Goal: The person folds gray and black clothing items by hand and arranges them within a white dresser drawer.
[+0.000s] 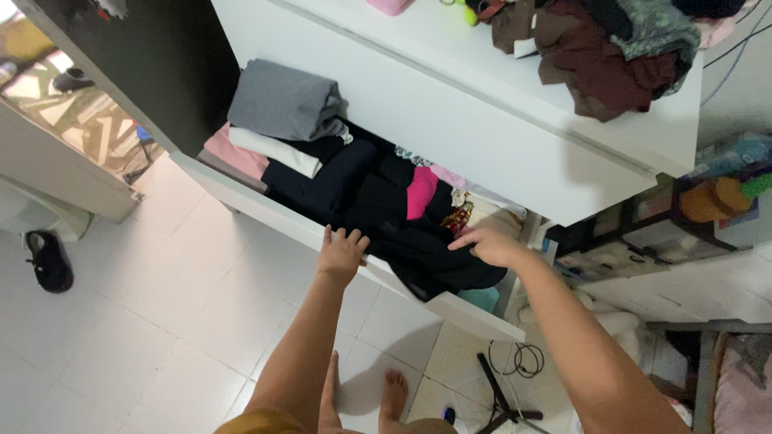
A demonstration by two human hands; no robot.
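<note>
We have the open white drawer [265, 210] before us, our left hand [341, 255] resting on its front edge with fingers spread flat and gripping nothing. Further right, our right hand [490, 245] reaches in, fingers loosely open on the black garment [426, 249] heaped at the drawer's front, beside a pink cloth [420, 193]. We judge the sorting midway; closing fingers round that garment comes next.

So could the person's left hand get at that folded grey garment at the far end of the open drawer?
Probably yes. The left hand rests on the drawer front, and the grey garment lies on top of the pile, uncovered. Nothing stands between them, though it would need a stretch along the drawer.
</note>
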